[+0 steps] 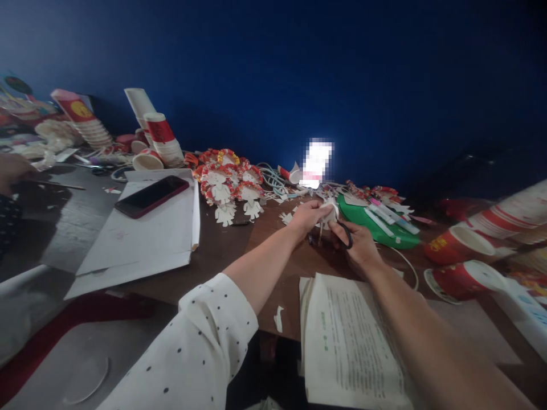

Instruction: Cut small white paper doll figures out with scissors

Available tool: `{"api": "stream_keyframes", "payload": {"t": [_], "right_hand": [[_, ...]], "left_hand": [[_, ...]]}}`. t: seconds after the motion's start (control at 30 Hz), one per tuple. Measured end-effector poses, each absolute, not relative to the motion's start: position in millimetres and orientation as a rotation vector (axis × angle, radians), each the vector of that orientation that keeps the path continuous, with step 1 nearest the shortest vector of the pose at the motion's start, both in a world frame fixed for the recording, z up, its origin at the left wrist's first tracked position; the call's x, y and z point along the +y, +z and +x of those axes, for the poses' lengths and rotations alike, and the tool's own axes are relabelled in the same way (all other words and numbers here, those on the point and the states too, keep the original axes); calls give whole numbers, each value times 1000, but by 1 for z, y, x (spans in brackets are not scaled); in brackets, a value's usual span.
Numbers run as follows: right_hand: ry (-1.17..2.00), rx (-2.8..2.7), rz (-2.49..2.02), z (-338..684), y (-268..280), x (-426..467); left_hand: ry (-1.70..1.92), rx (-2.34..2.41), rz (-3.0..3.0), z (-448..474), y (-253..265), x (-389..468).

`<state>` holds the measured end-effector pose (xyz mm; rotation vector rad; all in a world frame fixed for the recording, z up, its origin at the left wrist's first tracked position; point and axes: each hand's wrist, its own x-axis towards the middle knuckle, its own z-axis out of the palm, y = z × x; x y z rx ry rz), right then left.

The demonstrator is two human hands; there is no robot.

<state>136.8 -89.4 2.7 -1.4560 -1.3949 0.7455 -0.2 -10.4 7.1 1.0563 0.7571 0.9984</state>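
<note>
Nearest the camera, a white sleeve with black dots (pixel 200 353) is seen on the left arm, and a printed sheet of paper (pixel 350 341) lies at the table's near edge under the right forearm. Just beyond it the two hands meet over the brown table (pixel 239 245). The left hand (pixel 308 217) is closed around a small white paper piece (pixel 330 209), pinched between thumb and fingers and held just above the tabletop. The right hand (pixel 358 242) is wrapped around a pair of scissors (pixel 345 233) — fingers are passed through the black handle loop, and the blades are hidden behind the paper, so how far they are parted cannot be told.

To the left, a dark red phone (pixel 151 196) rests on a large white folder (pixel 145 233). Just right of the hands a green sheet (pixel 371 225) carries several pens, and red paper cups (pixel 459 245) lie on their sides further right.

Farther back, a heap of red-and-white paper figures (pixel 226 179) is spread out, with stacked cups (pixel 164 139) behind it — all against a dark blue wall (pixel 299 68). At the far left edge, another person's hand (pixel 12 171) is partly visible.
</note>
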Motion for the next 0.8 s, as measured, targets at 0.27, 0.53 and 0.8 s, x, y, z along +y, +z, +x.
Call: {"api": "stream_keyframes", "payload": {"t": [0.27, 0.53, 0.8], "right_hand": [[729, -1355, -1493, 132, 6, -91], [712, -1361, -1495, 129, 8, -92], [713, -1390, -1507, 127, 12, -95]], "left_hand": [[978, 781, 1032, 0, 7, -11], [983, 796, 1028, 0, 8, -11], [982, 787, 992, 0, 5, -8]]}}
